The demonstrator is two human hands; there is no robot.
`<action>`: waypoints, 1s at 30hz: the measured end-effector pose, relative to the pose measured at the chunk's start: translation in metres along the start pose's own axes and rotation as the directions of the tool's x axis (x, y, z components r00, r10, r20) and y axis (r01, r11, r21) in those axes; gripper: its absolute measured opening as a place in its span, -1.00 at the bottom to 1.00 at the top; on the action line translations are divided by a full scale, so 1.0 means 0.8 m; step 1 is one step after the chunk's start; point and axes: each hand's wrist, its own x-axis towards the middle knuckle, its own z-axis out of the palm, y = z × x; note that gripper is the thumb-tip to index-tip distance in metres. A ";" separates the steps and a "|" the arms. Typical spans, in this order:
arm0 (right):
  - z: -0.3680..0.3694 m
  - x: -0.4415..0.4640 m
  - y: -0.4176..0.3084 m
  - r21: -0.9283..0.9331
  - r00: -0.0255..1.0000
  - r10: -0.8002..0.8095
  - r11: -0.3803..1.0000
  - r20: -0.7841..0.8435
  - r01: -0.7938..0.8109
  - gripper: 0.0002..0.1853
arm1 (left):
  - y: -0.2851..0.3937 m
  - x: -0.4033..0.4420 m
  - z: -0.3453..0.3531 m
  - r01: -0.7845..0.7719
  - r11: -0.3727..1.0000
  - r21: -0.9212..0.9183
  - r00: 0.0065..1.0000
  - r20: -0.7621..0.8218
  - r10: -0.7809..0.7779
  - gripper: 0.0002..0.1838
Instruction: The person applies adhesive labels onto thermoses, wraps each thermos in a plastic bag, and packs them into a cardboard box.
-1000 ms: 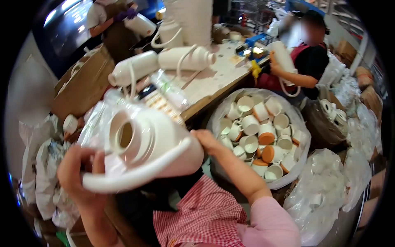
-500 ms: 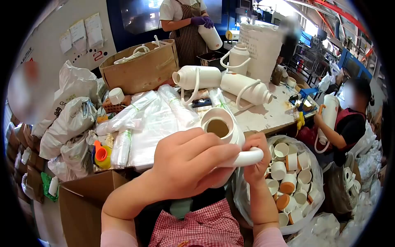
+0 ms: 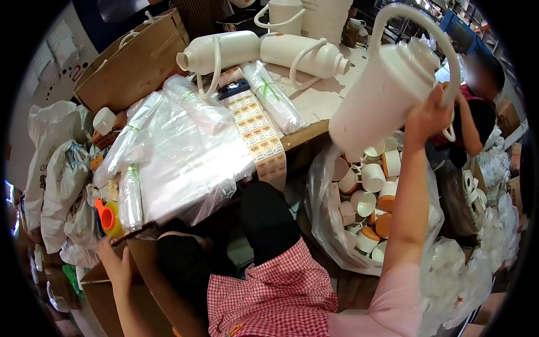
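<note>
A white flask body (image 3: 375,92) with a raised loop handle hangs tilted at the right, above the bag of cups. My right hand (image 3: 429,121) grips it near its neck and the foot of the handle. At the lower left, my left hand (image 3: 115,263) is at the rim of an open cardboard box (image 3: 106,295), fingers apart and holding nothing. Two more white flasks (image 3: 224,51) (image 3: 300,55) lie on the table (image 3: 323,106). A strip of printed labels (image 3: 259,135) hangs over the table's front edge beside clear plastic sleeves (image 3: 185,163).
A clear bag (image 3: 323,219) full of white cups (image 3: 373,177) stands below the table's right end. A co-worker (image 3: 477,112) sits at the far right. White sacks (image 3: 59,185) and a yellow and orange object (image 3: 109,218) are at left. A carton (image 3: 132,62) stands behind.
The flask has moved from in front of my body up and to the right in my right hand. My left hand has let go of it and moved down to the left.
</note>
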 end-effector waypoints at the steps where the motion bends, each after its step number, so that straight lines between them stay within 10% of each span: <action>1: 0.032 0.005 0.034 -0.160 0.997 -0.068 0.985 -0.025 0.063 -0.59 | -0.027 -0.015 0.004 0.086 0.995 0.054 0.994 0.056 -0.089 -0.33; 5: 0.149 -0.025 0.111 -0.474 0.975 -0.140 0.856 0.172 0.207 -0.65 | -0.043 -0.063 0.022 0.220 0.962 0.161 0.975 -0.005 -0.222 -0.31; 10: 0.217 -0.064 0.132 -0.430 0.936 -0.209 0.845 0.282 0.318 -0.69 | -0.029 -0.104 0.053 0.412 0.908 0.075 0.906 0.067 -0.417 -0.47; 12: 0.223 -0.059 0.145 -0.450 0.934 -0.136 0.847 0.331 0.283 -0.71 | -0.027 -0.105 0.066 0.531 0.816 -0.230 0.847 0.179 -0.501 -0.55; 16: 0.186 -0.087 0.106 -0.328 0.934 -0.342 0.874 0.106 0.357 -0.53 | 0.001 -0.098 0.080 0.533 0.808 -0.250 0.845 0.101 -0.526 -0.62; 20: 0.214 -0.230 0.030 0.159 0.834 0.132 0.954 0.536 -0.253 -0.28 | 0.019 -0.087 0.070 0.426 0.884 -0.190 0.904 0.105 -0.413 -0.69; 25: 0.336 -0.314 0.028 -0.176 0.681 0.443 0.887 0.583 -0.427 -0.39 | 0.019 -0.088 0.076 0.425 0.896 -0.129 0.905 0.041 -0.424 -0.71; 27: 0.378 -0.300 0.059 -0.038 0.099 0.522 0.244 0.847 -0.969 -0.66 | 0.020 -0.086 0.076 0.418 0.891 -0.175 0.905 -0.009 -0.426 -0.71; 29: 0.402 -0.278 0.040 -0.193 0.493 0.647 0.699 0.583 -0.689 -0.79 | 0.027 -0.087 0.073 0.455 0.870 -0.189 0.890 0.097 -0.445 -0.72; 30: 0.400 -0.264 0.016 -0.005 0.406 0.693 0.509 0.595 -0.861 -0.79 | 0.037 -0.090 0.073 0.486 0.851 -0.202 0.874 0.081 -0.480 -0.72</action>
